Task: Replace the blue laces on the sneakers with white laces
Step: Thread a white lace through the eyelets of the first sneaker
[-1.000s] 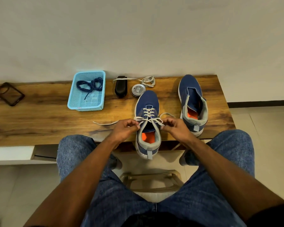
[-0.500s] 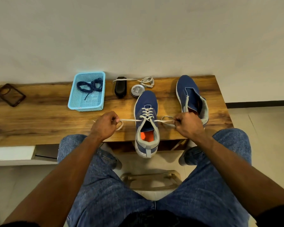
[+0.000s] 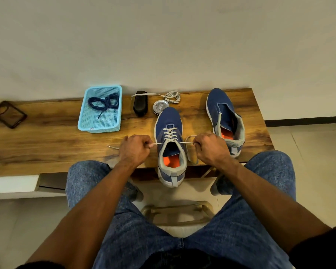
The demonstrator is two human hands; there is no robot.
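Note:
A blue sneaker [image 3: 169,121] with a white lace [image 3: 170,133] threaded through its eyelets stands at the table's front edge, heel hanging over. My left hand [image 3: 135,150] grips the lace's left end, my right hand [image 3: 209,148] grips the right end, and the strands run taut to the top eyelets. A second blue sneaker [image 3: 221,111] without laces stands to the right. Another white lace [image 3: 171,97] lies coiled at the back. Blue laces [image 3: 105,102] sit in a light-blue basket [image 3: 99,127].
A black brush [image 3: 140,105] and a round tin [image 3: 159,109] lie behind the laced sneaker. A dark phone case [image 3: 8,114] rests at the far left of the wooden table [image 3: 47,144]. My knees in jeans are under the front edge, above a stool [image 3: 177,214].
My hands went from the sneaker's tongue outward to each side, pulling the white lace ends taut, then came slightly back in toward the shoe.

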